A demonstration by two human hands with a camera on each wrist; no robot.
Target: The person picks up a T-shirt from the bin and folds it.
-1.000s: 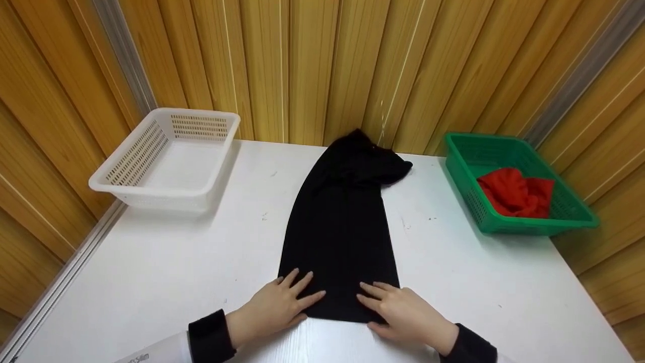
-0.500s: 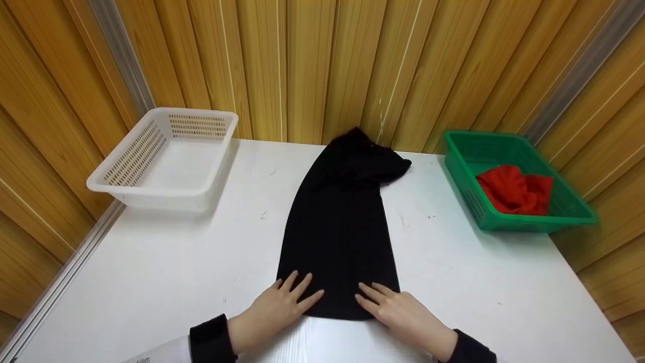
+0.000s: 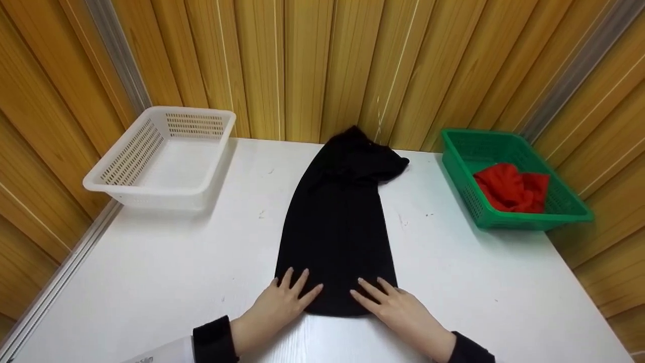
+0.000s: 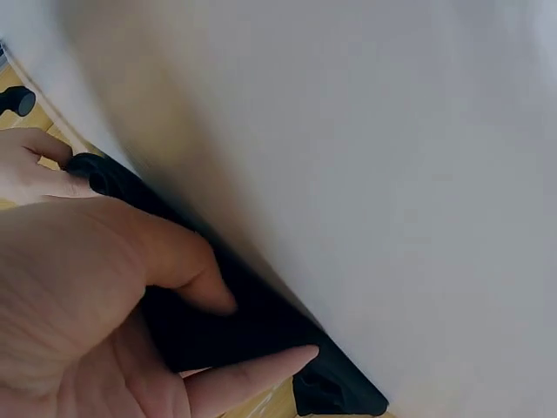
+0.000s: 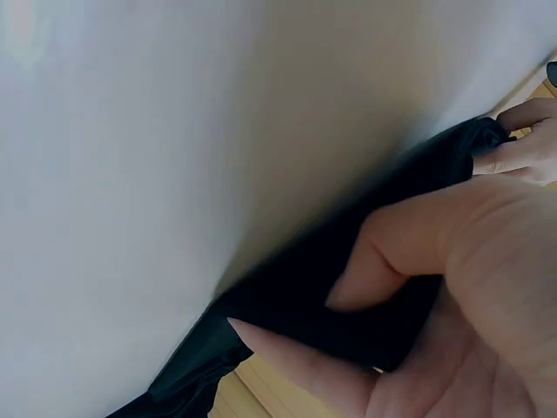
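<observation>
A black short-sleeved shirt (image 3: pixel 337 227), folded into a long strip, lies on the white table (image 3: pixel 176 262) with its bunched top against the back wall. My left hand (image 3: pixel 282 301) holds the near left corner, fingers spread over the cloth. On the near right corner, my right hand (image 3: pixel 398 307) holds the hem in the same way. Both thumbs are hidden in the head view. The left wrist view shows the left thumb (image 4: pixel 196 270) bent against the dark cloth; the right wrist view shows the right thumb (image 5: pixel 370 266) likewise, with cloth between thumb and fingers.
A white plastic basket (image 3: pixel 146 190) stands at the back left. At the back right is a green basket (image 3: pixel 534 219) with a crumpled red cloth (image 3: pixel 511 189) inside. Wood-patterned panels (image 3: pixel 302 65) wall the table at the back and sides.
Both thumbs have gone from the table in front of the hem to out of sight beneath it. The near hem now curves where it was straight. The right fingers have spread slightly.
</observation>
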